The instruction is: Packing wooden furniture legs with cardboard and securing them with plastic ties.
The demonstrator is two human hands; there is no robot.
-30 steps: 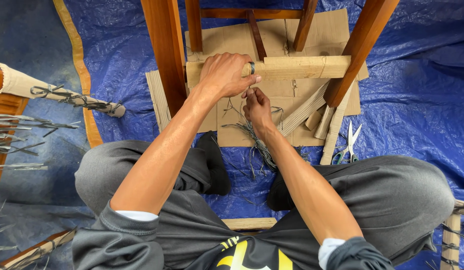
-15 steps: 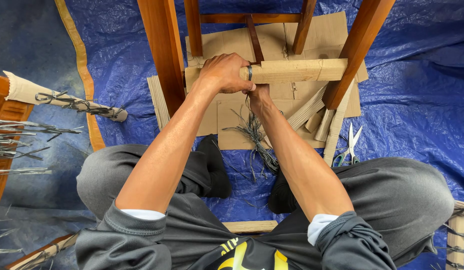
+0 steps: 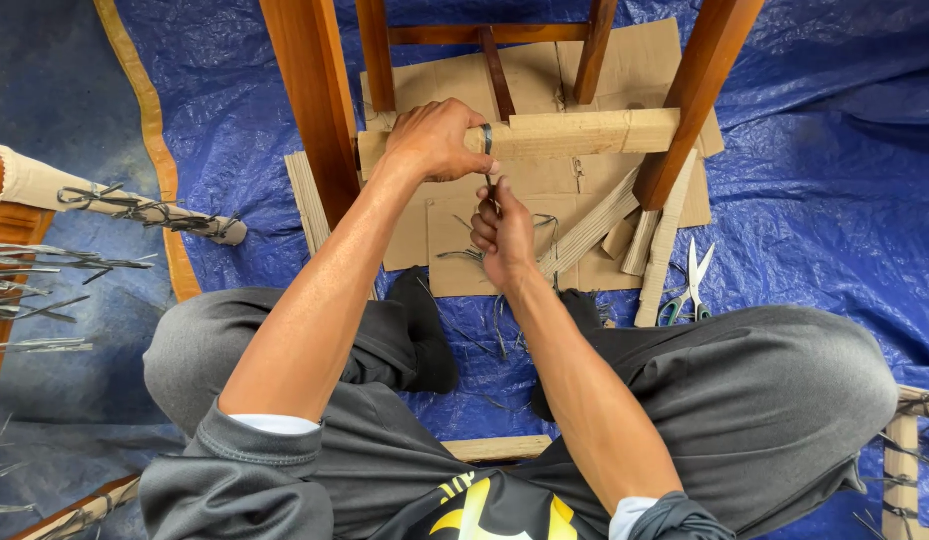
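Blue tarp (image 3: 804, 200), left hand (image 3: 429, 140) gripping cardboard-wrapped rail (image 3: 574, 133), right hand (image 3: 502, 232) just below pulling strap (image 3: 487, 160)

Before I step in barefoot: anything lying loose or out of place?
Yes: scissors lie open on the blue tarp by the person's knee, and cut strap ends are scattered between the legs.

Tarp (image 3: 814, 200) blue, tan-orange border strip at upper left of frame. Chair legs (image 3: 302, 90) reddish-brown, glossy. Crossbar wrap (image 3: 574, 132) pale tan cardboard; flat cardboard sheet (image 3: 529, 70) light brown. Strap (image 3: 487, 140) dark grey. Trousers (image 3: 764, 400) grey. Scissors (image 3: 689, 285) silver blades, green handles. Socks (image 3: 424, 320) black.
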